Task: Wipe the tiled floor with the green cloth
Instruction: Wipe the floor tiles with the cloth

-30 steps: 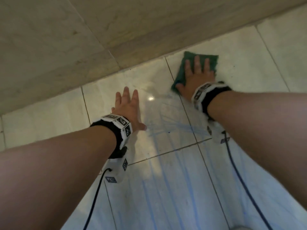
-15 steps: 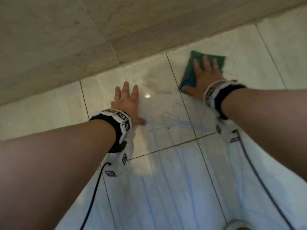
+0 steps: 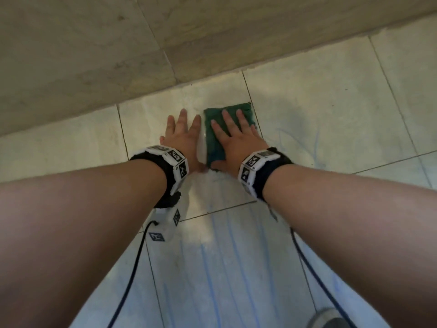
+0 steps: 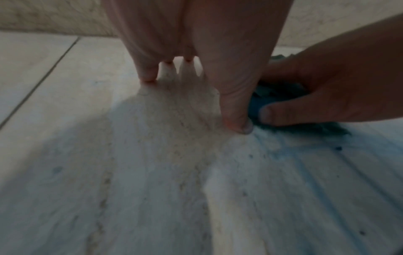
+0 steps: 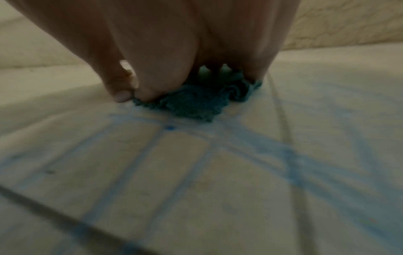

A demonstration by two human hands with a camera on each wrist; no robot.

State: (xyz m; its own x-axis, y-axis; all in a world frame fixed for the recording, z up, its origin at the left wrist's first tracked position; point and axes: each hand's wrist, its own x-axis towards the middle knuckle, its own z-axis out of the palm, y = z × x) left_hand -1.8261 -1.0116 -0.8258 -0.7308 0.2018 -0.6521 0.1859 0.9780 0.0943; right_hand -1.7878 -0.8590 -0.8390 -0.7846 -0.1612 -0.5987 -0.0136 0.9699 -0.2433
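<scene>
A folded green cloth (image 3: 214,136) lies flat on the pale tiled floor (image 3: 319,110) close to the wall. My right hand (image 3: 233,136) presses on it with straight, spread fingers; its thumb sits at the cloth's near left corner. The cloth (image 5: 196,101) bunches under the palm in the right wrist view. My left hand (image 3: 182,136) rests flat on the bare tile just left of the cloth, fingers straight. In the left wrist view the left thumb (image 4: 237,119) almost meets the right hand's thumb (image 4: 283,113) at the cloth (image 4: 281,93).
A beige stone wall (image 3: 118,50) runs across the far side. Blue scribbled lines (image 3: 220,268) mark the tiles nearer to me and to the right. Black cables (image 3: 132,268) trail from both wrist bands. A grey shoe tip (image 3: 328,318) shows at the bottom right.
My right hand has slid the green cloth leftward across a grout line, from the right tile to right beside my left hand. The left hand stays planted on its tile.
</scene>
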